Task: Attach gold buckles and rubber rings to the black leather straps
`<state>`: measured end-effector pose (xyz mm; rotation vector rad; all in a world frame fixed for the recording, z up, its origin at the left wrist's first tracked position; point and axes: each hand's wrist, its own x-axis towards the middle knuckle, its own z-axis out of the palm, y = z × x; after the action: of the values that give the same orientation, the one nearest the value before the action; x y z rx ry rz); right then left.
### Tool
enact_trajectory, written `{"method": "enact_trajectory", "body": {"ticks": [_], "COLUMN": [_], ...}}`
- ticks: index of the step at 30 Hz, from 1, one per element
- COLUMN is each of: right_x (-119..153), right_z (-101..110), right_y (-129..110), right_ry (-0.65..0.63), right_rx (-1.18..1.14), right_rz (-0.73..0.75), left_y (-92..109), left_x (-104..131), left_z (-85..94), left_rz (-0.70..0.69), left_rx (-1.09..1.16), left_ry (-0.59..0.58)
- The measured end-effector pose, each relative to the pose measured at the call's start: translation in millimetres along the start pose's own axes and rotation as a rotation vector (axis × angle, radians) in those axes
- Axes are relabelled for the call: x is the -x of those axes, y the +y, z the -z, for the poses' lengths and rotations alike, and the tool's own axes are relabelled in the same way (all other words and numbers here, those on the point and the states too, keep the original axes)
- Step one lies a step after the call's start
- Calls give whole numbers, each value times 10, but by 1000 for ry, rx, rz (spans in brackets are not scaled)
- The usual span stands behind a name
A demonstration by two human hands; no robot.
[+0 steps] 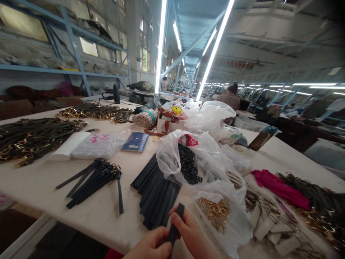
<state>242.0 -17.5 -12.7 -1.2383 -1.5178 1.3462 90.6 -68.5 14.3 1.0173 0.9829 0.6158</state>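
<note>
Between my two hands is a black strap point(176, 225), tilted up and away from me near the table's front edge. My left hand point(154, 242) pinches its lower part, and my right hand point(188, 230) grips it higher up with the thumb along its side. Just beyond lies a fanned stack of black straps point(157, 194). An open plastic bag point(168, 158) behind the stack holds small black loops point(187, 163). Close to my right hand, gold metal clasps point(214, 212) lie in a clear bag. Left of the stack is a bundle of black straps with gold hardware point(101, 180).
Dark straps with gold fittings point(40, 136) are heaped at the left. A blue booklet point(135, 141) lies mid-table beside a plastic packet point(94, 145). At the right are pale straps point(272, 219) and a magenta cloth point(280, 187). A person point(229, 97) is farther back.
</note>
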Motion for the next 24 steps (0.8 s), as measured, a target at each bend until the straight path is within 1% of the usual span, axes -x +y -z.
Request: {"method": "enact_trajectory", "body": {"ticks": [1, 2, 3, 4, 6, 7, 9, 11, 15, 18, 21, 24], "right_x": [-80, -186, -314, -454, -728, -842, -991, -1034, -960, -912, -898, -882], "right_z": [101, 226, 364, 503, 730, 802, 855, 826, 765, 810, 879, 925], "right_y": [-32, -69, -104, -133, -154, -144, -98, -45, -5, -7, 10, 18], "right_ry": [32, 122, 237, 288, 320, 314, 282, 243, 180, 144, 141, 173], "right_rx": [163, 389, 682, 783, 909, 966, 1062, 1137, 1205, 1192, 1150, 1068], "right_rz": [54, 111, 154, 157, 141, 119, 73, 43, 42, 53, 61, 78], "left_y": [28, 59, 91, 121, 166, 179, 184, 163, 90, 71, 115, 178], "left_x": [-39, -66, -82, -90, -96, -101, -120, -154, -227, -239, -190, -100], "left_z": [2, 9, 19, 30, 54, 66, 88, 107, 119, 95, 44, -13], "left_rz": [9, 30, 53, 77, 99, 102, 108, 127, 177, 194, 223, 178], "left_rx": [29, 54, 81, 103, 136, 144, 154, 161, 162, 163, 200, 243], "left_ry": [29, 58, 87, 103, 123, 125, 132, 146, 170, 195, 214, 229]}}
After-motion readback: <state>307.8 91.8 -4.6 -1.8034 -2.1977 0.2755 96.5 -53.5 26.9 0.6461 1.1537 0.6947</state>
